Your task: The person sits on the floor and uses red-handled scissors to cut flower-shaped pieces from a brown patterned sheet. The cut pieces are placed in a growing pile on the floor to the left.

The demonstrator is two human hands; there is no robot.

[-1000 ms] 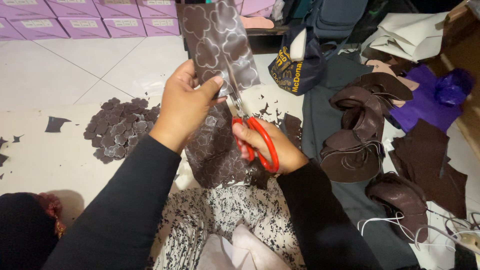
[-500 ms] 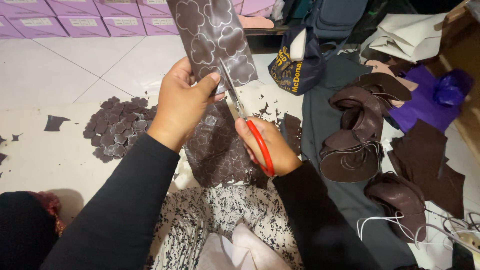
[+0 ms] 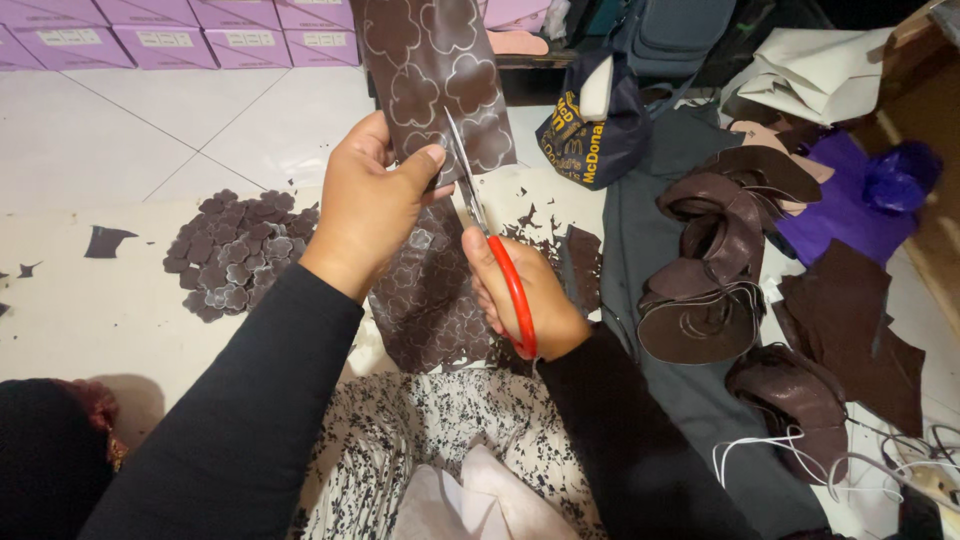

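My left hand (image 3: 375,200) pinches a long strip of dark brown leather (image 3: 435,75) marked with pale flower outlines, holding it upright in front of me. My right hand (image 3: 520,295) grips red-handled scissors (image 3: 490,250). Their blades point upward and cut into the strip just beside my left thumb. The lower part of the strip hangs down between my arms over my lap.
A pile of cut brown flower pieces (image 3: 235,255) lies on the pale mat at left. Curled brown leather straps (image 3: 715,255) and scraps sit on grey cloth at right. A dark bag (image 3: 590,120), purple cloth (image 3: 850,200) and lilac boxes (image 3: 170,35) stand further back.
The scissors' blades have moved further up the strip, and the strip has shifted slightly right and higher. Both hands keep their hold.
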